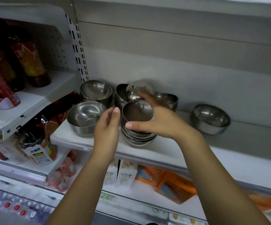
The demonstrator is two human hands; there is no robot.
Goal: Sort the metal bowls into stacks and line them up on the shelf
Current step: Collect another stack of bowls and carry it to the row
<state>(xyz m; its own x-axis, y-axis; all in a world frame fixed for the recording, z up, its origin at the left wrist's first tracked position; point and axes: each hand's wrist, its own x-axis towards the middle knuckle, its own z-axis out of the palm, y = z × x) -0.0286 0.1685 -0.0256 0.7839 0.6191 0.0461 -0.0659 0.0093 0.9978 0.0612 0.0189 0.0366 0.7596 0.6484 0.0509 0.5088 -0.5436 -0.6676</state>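
Note:
Several metal bowls stand on the white shelf [204,153]. A tall stack of bowls [138,114] stands at the front middle, and my right hand [162,120] grips its top bowl, thumb on the near rim and fingers over the far rim. My left hand [107,127] hovers just left of that stack with straight fingers and holds nothing. A single bowl [84,117] sits front left and a short stack [96,91] is behind it. Behind my right hand are a back middle stack [121,93] with a blurred tilted bowl [139,88] and a low stack [165,99]. One bowl [211,118] stands alone at the right.
Dark drink bottles [32,65] and red packs fill the higher shelf at left. Snack bags [37,143] hang under it. The lower shelf holds white cartons [125,174] and orange boxes [172,184]. The bowl shelf is bare to the right of the lone bowl.

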